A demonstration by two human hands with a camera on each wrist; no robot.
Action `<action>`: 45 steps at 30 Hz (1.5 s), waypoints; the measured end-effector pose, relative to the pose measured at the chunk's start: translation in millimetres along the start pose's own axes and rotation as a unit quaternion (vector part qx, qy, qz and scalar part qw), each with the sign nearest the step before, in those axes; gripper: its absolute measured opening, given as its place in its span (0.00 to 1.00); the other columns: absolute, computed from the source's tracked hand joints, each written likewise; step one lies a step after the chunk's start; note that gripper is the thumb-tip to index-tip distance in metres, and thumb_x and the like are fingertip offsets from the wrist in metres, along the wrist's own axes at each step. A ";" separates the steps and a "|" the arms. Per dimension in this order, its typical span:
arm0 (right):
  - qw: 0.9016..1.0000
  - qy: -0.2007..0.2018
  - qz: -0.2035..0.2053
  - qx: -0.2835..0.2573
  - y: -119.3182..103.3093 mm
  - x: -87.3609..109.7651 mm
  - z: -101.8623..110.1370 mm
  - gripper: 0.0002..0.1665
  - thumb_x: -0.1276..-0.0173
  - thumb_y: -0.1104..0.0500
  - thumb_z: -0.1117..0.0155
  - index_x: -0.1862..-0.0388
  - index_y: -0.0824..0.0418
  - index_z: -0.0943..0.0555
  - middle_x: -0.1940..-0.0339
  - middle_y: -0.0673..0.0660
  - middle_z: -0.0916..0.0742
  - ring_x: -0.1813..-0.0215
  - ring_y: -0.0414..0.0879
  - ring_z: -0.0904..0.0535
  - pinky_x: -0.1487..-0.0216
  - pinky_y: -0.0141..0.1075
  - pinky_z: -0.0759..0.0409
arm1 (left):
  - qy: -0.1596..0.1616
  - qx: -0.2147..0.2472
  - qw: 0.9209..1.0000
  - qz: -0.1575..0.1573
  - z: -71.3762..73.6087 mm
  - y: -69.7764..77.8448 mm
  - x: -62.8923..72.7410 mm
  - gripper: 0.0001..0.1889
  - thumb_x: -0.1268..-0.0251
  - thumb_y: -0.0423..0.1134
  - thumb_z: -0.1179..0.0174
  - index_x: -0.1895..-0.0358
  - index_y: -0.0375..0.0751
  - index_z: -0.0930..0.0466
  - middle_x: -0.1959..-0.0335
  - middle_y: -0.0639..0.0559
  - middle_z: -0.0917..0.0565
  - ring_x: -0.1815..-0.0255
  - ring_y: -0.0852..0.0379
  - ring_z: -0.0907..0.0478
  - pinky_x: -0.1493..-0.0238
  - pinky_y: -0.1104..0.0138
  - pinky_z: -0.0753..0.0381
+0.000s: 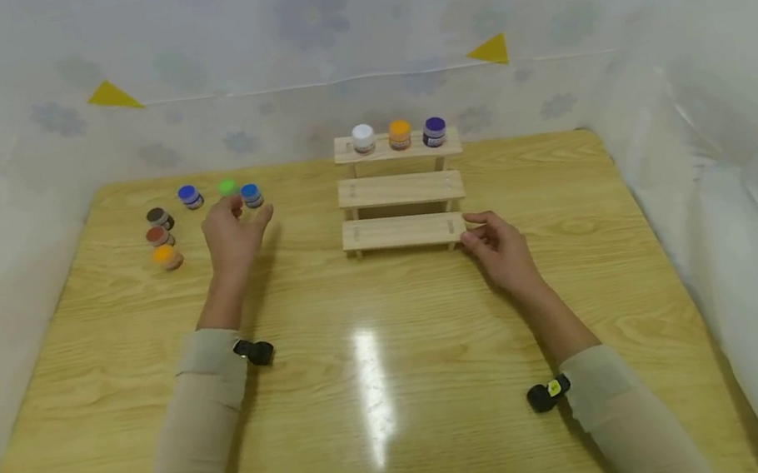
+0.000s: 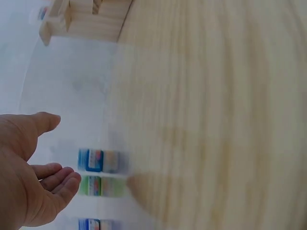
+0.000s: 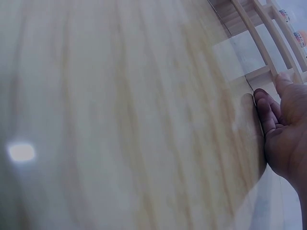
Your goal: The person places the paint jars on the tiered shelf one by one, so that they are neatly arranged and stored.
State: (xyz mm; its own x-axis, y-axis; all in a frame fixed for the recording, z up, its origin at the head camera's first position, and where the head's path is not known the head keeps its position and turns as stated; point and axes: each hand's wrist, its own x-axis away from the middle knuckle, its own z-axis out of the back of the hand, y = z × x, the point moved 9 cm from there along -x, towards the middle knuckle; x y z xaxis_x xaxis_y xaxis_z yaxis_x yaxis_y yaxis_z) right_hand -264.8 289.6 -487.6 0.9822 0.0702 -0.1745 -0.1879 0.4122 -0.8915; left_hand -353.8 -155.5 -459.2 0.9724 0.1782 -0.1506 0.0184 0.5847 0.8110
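My left hand (image 1: 230, 233) reaches over the far left of the table, thumb spread from the fingers, holding nothing. Close to its fingertips are a blue-lidded paint jar (image 1: 252, 195) and a green-lidded jar (image 1: 227, 187), partly hidden by the hand in the head view. Both blue (image 2: 91, 160) and green (image 2: 91, 185) jars appear beyond the fingers in the left wrist view. My right hand (image 1: 506, 252) holds the right end of the lowest step of a three-step wooden stand (image 1: 404, 230) between thumb and fingers. White (image 1: 364, 139), orange (image 1: 399, 135) and purple (image 1: 434, 132) jars stand on its top step.
Left of my left hand stand more jars: blue-violet (image 1: 190, 197), black (image 1: 159, 218), brown-red (image 1: 159, 236) and yellow-orange (image 1: 167, 258). A pale flowered sheet (image 1: 310, 20) hangs behind the wooden table (image 1: 458, 425), with yellow triangles (image 1: 489, 50) on it.
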 end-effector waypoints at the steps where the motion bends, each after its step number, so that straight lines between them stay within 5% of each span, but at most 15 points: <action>1: 1.000 -0.001 0.000 -0.002 -2.5 0.4 0.2 0.24 0.19 0.64 0.37 0.29 0.69 0.24 0.55 0.74 0.11 0.56 0.70 0.14 0.58 0.20 0.20 | 0.002 -0.003 1.000 0.002 1.9 -3.7 -1.1 0.33 0.28 0.46 0.29 0.29 0.27 0.25 0.33 0.30 0.21 0.32 0.35 0.23 0.33 0.45 0.21; 11: 1.000 -0.009 0.000 0.000 -40.1 8.7 2.9 0.23 0.20 0.67 0.37 0.31 0.75 0.24 0.55 0.77 0.12 0.55 0.72 0.15 0.58 0.22 0.19 | -0.001 -0.034 0.999 -0.012 3.9 -13.6 -15.3 0.28 0.26 0.41 0.31 0.32 0.24 0.24 0.39 0.27 0.19 0.39 0.33 0.23 0.37 0.42 0.22; 21: 1.000 -0.009 0.001 -0.015 -38.2 9.0 -0.8 0.23 0.20 0.68 0.38 0.31 0.75 0.24 0.56 0.77 0.12 0.55 0.72 0.15 0.58 0.23 0.19 | -0.019 -0.045 0.999 -0.009 -6.7 -19.9 -37.9 0.24 0.23 0.41 0.39 0.34 0.26 0.21 0.47 0.29 0.16 0.50 0.36 0.21 0.40 0.44 0.21; 25: 1.000 -0.013 0.003 -0.018 -38.6 8.6 -2.6 0.23 0.20 0.68 0.38 0.30 0.75 0.25 0.55 0.77 0.12 0.55 0.73 0.15 0.58 0.23 0.19 | -0.018 -0.045 0.999 -0.004 -5.3 -19.5 -41.3 0.22 0.22 0.39 0.40 0.34 0.27 0.21 0.44 0.29 0.17 0.45 0.35 0.20 0.38 0.44 0.21; 36: 1.000 -0.014 0.004 -0.002 -43.9 7.3 -1.5 0.23 0.20 0.68 0.38 0.31 0.75 0.25 0.55 0.77 0.12 0.55 0.72 0.16 0.59 0.23 0.19 | -0.028 -0.028 0.999 0.005 -3.9 -16.1 -32.8 0.25 0.23 0.44 0.35 0.34 0.29 0.22 0.43 0.33 0.15 0.42 0.38 0.18 0.38 0.47 0.19; 43: 1.000 -0.011 -0.008 0.010 -33.3 5.3 0.2 0.23 0.19 0.66 0.38 0.30 0.74 0.24 0.55 0.76 0.12 0.55 0.70 0.15 0.59 0.22 0.20 | -0.028 0.000 0.999 -0.044 -10.4 12.5 -14.0 0.24 0.26 0.44 0.31 0.38 0.29 0.19 0.46 0.33 0.13 0.44 0.39 0.15 0.34 0.47 0.21; 45: 1.000 -0.006 -0.008 0.010 -21.0 3.3 0.6 0.23 0.19 0.65 0.39 0.29 0.72 0.24 0.55 0.76 0.12 0.55 0.70 0.15 0.60 0.21 0.21 | -0.029 0.006 0.997 -0.068 -13.1 25.2 -8.0 0.23 0.27 0.45 0.30 0.39 0.30 0.18 0.47 0.35 0.13 0.45 0.40 0.15 0.41 0.47 0.17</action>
State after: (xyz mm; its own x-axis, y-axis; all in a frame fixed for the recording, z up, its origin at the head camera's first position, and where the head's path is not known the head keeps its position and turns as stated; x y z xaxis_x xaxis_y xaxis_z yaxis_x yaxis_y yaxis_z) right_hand -257.6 281.7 -469.2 0.9851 0.0750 -0.1546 -0.1718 0.4318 -0.8854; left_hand -364.2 -131.8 -445.0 0.9726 0.0508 -0.2267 0.1536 0.5915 0.7916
